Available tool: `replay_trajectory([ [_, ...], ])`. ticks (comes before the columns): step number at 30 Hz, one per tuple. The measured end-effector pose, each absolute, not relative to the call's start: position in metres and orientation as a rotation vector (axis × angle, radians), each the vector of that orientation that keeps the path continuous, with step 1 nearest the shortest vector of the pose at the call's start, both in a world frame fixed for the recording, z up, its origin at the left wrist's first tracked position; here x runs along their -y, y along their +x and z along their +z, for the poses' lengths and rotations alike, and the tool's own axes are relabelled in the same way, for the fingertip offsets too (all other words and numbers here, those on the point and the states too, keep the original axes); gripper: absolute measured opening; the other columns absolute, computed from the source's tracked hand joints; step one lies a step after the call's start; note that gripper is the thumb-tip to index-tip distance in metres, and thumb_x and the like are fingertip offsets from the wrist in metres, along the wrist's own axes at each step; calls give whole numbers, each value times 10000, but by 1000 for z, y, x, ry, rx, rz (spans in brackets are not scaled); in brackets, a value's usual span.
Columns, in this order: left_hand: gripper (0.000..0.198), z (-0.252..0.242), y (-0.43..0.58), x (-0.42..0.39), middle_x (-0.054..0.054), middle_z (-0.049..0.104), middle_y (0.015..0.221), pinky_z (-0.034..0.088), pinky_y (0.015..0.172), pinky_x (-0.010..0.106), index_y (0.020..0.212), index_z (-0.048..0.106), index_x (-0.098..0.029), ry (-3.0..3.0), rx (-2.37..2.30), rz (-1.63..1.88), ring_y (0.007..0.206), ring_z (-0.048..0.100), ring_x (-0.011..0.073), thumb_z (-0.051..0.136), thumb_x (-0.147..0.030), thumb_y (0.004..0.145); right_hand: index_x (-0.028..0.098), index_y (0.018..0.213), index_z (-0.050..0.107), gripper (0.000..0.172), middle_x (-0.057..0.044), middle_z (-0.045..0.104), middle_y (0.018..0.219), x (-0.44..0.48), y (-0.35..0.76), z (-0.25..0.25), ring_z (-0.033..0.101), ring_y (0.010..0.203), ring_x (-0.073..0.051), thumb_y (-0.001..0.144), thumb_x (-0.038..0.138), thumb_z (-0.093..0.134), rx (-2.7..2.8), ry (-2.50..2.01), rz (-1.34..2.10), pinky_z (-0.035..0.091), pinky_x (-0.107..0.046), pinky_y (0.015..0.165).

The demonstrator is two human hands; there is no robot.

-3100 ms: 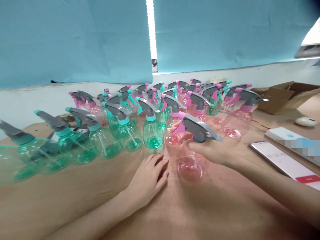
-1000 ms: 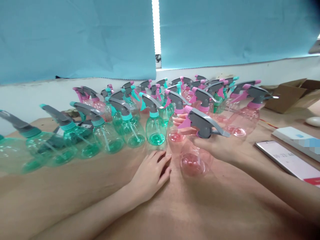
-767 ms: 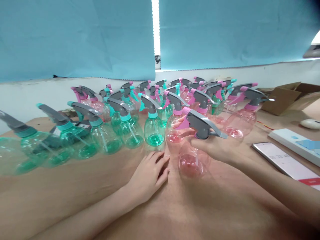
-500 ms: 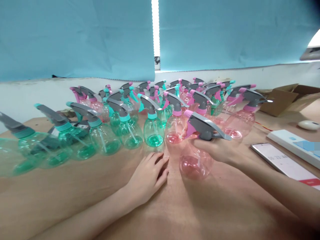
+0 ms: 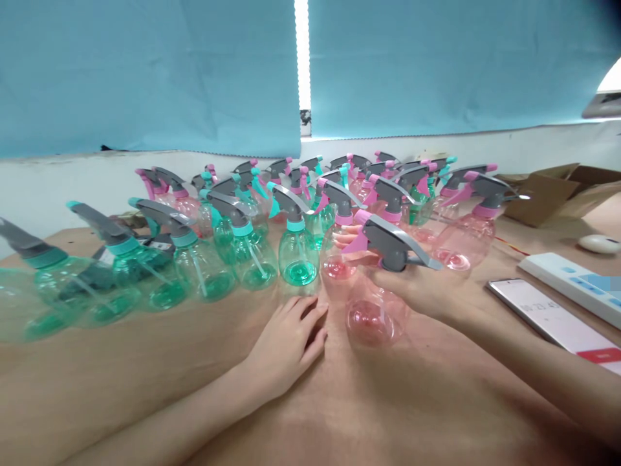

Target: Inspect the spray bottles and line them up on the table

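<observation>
A pink spray bottle (image 5: pixel 376 317) with a grey and pink spray head stands on the table at centre right. My right hand (image 5: pixel 417 285) is around the far side of its neck, partly hidden by the spray head; its fingers reach out past the pink trigger, straight and apart. My left hand (image 5: pixel 288 340) lies on the table, palm down, with fingers slightly spread and nothing in it. Just beyond its fingertips is a green spray bottle (image 5: pixel 299 259). Another pink bottle (image 5: pixel 337 259) stands behind the front one, close to my right fingertips.
Several green bottles line the left, the nearest row including one green bottle (image 5: pixel 204 272). More green and pink bottles crowd the back. At right are a phone (image 5: pixel 543 317), a white power strip (image 5: pixel 567 278), a white mouse (image 5: pixel 599 244) and an open cardboard box (image 5: pixel 548 194).
The front pink bottle has shifted slightly left and sits more upright. My right fingers, curled at its neck before, have straightened and spread. My left hand has not moved.
</observation>
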State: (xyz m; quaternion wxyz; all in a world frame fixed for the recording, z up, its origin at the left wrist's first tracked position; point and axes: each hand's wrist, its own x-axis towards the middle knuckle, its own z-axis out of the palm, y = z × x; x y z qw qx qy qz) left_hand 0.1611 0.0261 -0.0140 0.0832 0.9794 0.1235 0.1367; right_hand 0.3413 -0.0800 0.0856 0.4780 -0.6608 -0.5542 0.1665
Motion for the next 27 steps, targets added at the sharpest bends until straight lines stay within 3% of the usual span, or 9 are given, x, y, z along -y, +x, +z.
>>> replay_trajectory([
  [8, 311, -12, 161, -26, 122, 575, 1244, 444, 953, 462, 1231, 557, -170, 2900, -373, 402, 1138, 519, 283, 458, -235, 944, 266, 654, 507, 69, 48, 373, 507, 81, 341, 84, 392, 507, -146, 610, 218, 486, 1294, -1698, 386, 363, -282, 488],
  [14, 306, -13, 161, -26, 124, 573, 1244, 445, 950, 464, 1226, 561, -169, 2899, -368, 404, 1138, 517, 286, 456, -229, 945, 247, 518, 368, 174, 49, 358, 460, 81, 340, 87, 405, 478, -140, 611, 198, 507, 1330, -1663, 363, 389, -280, 482],
  [17, 306, -13, 161, -26, 131, 571, 1245, 443, 954, 458, 1225, 562, -150, 2907, -368, 392, 1136, 517, 286, 462, -222, 945, 246, 516, 373, 182, 49, 370, 464, 81, 340, 88, 421, 480, -141, 621, 187, 510, 1348, -1655, 333, 396, -277, 485],
  [22, 300, -12, 161, -25, 128, 570, 1248, 445, 951, 461, 1217, 569, -156, 2913, -375, 395, 1139, 517, 289, 471, -231, 944, 236, 517, 365, 194, 45, 332, 478, 82, 341, 83, 300, 443, -108, 625, 196, 521, 1295, -1742, 299, 308, -252, 427],
  [27, 306, -12, 161, -25, 135, 571, 1233, 445, 952, 454, 1223, 568, -136, 2909, -371, 388, 1132, 516, 289, 494, -209, 935, 243, 539, 395, 156, 40, 387, 505, 82, 340, 84, 327, 453, -115, 615, 192, 521, 1303, -1712, 326, 328, -256, 438],
])
